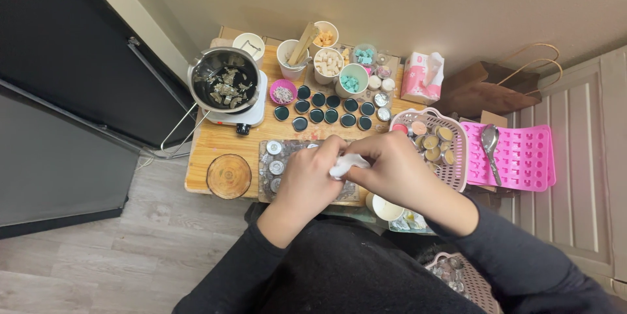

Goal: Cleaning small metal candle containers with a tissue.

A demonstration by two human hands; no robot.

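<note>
Head view: looking down on a small wooden worktop (202, 147) by a wall.
Pot: metal pot (224, 79) on a white hotplate (251, 115), far left, holding pale chunks.
Pink basket: (450, 173) right, holding small tins.
Pink mould: (522, 157) far right, a spoon (490, 141) lying on it.
Hands: left hand (307, 180) and right hand (392, 170) together, both pinching a white cloth (346, 165) above the near worktop edge.

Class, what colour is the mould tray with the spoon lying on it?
The mould tray under the spoon is bright pink, seen in the head view.
</note>
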